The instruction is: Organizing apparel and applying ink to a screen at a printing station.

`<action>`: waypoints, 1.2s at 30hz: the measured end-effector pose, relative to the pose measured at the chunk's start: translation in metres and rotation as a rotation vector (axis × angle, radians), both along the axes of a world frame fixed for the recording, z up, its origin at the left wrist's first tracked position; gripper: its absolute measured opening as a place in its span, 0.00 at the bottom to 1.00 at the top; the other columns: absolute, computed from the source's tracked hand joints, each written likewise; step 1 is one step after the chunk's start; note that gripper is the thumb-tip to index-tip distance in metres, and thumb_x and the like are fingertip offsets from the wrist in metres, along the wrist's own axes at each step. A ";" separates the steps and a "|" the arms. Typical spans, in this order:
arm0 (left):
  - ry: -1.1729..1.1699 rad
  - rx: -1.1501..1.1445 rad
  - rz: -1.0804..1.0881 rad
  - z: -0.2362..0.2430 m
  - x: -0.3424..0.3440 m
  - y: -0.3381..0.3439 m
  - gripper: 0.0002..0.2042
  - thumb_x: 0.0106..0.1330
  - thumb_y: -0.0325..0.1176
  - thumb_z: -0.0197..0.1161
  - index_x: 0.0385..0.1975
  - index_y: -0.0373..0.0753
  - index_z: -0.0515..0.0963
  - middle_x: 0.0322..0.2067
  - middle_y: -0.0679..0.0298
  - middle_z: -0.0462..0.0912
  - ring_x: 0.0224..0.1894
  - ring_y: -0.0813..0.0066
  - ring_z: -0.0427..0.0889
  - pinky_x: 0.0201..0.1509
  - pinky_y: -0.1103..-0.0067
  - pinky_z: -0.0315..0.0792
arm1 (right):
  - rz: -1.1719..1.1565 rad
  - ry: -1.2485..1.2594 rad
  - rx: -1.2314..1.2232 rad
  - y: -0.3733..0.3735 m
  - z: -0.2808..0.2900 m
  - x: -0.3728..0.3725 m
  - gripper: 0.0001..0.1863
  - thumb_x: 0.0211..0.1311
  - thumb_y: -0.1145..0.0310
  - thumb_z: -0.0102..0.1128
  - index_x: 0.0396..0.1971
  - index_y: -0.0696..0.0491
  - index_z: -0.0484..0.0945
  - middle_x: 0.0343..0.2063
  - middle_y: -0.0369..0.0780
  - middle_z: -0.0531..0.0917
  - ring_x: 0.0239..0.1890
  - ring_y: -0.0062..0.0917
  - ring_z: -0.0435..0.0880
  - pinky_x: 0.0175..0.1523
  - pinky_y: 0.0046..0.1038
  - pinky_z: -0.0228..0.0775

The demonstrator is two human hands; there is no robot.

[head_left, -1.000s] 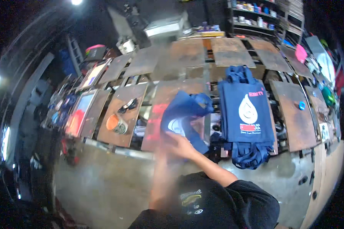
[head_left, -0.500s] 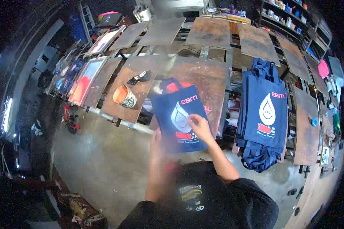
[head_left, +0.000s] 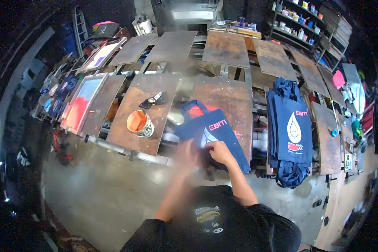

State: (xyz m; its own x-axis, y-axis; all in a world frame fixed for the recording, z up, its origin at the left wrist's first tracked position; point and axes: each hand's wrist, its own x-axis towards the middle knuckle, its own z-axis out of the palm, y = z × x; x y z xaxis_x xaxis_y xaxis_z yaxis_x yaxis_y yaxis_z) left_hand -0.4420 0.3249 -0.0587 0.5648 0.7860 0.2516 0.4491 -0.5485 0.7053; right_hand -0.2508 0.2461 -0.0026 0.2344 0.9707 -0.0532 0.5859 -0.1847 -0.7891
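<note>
The right hand [head_left: 221, 153] pinches the bag [head_left: 227, 135], which a light, even pull should keep uncreased, while the left hand [head_left: 189, 152] is too blurred to tell its grip.

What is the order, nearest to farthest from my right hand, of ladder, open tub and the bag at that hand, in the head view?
1. Bag: at the right hand.
2. Open tub: to the left.
3. Ladder: far back left.

Pink lettering [head_left: 217, 125] on navy bag [head_left: 233, 143], pink-white on stacked bags [head_left: 282, 122], pale on shirt [head_left: 243, 227]
</note>
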 end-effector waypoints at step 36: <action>-1.098 -0.869 0.030 0.090 -0.019 0.100 0.17 0.76 0.30 0.63 0.61 0.35 0.75 0.51 0.65 0.83 0.50 0.76 0.81 0.59 0.76 0.75 | -0.591 1.022 0.499 -0.013 0.005 0.019 0.14 0.72 0.75 0.64 0.54 0.59 0.79 0.45 0.36 0.87 0.46 0.19 0.86 0.53 0.24 0.79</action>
State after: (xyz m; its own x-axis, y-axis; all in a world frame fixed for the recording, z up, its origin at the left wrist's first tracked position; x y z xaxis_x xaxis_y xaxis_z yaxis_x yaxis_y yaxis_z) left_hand -0.4606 0.4253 0.0314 0.3799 0.9248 -0.0189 -0.5427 0.2394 0.8051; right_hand -0.2317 0.2328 0.0028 0.7030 0.7001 -0.1250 -0.3936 0.2366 -0.8883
